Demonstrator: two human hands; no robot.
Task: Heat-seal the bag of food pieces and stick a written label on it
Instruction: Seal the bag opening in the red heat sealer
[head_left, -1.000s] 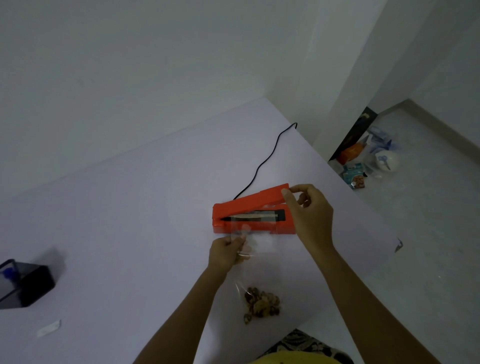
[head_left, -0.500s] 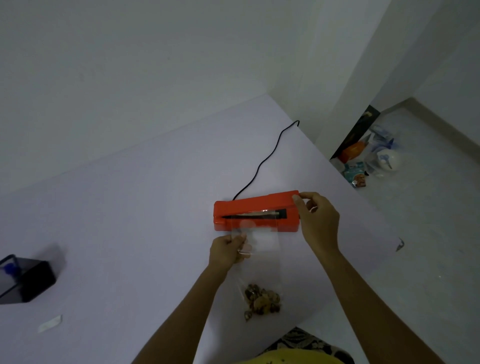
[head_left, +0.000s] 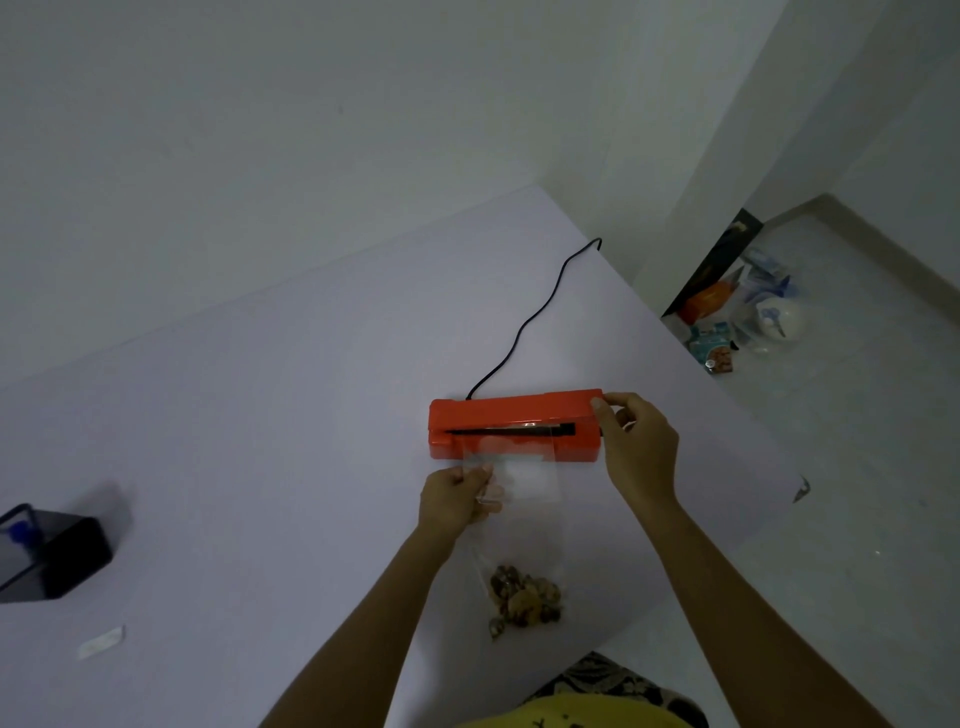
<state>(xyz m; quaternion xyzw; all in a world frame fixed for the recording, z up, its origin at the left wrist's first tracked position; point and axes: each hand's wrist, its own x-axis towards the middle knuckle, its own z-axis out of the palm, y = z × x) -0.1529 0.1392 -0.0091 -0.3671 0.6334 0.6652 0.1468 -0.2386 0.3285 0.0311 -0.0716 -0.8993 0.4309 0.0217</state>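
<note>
The heat sealer (head_left: 514, 425) is bright orange-red, with a black slot along its front and a black cord (head_left: 530, 317) running off its far side. The bag (head_left: 511, 525) is clear and colourless; the food pieces (head_left: 524, 603) in its near end are mottled brown and tan. The counter (head_left: 260, 441) is plain pale lilac-white. At far left stands a black holder (head_left: 57, 556) with a blue-capped item inside. A small white label (head_left: 101, 642) lies near it. At the near edge, clothing shows yellow beside a dark floral pattern.
</note>
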